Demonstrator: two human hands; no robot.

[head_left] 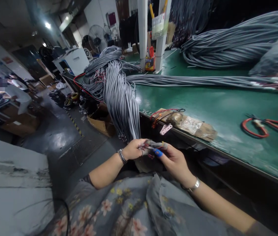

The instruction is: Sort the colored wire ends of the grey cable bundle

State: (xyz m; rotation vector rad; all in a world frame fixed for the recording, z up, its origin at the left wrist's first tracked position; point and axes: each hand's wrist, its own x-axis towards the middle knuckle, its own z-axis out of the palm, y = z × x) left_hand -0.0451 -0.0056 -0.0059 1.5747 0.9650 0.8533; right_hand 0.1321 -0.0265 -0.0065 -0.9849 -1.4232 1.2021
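Note:
Close in front of my body, my left hand is closed around a small bunch of grey cable ends with reddish wires showing. My right hand pinches the same cable ends from the other side; something blue covers its thumb tip, and its fingers look wrapped in pale tape. Just beyond my left hand, a thick bundle of grey cables hangs over the table edge. A pink clip sits at the edge near a taped cardboard piece.
Across the green table lies a long row of grey cables. A large cable coil rests at the back right. Red-handled pliers lie at the right. An open cardboard box stands on the floor. Other people are at the far left.

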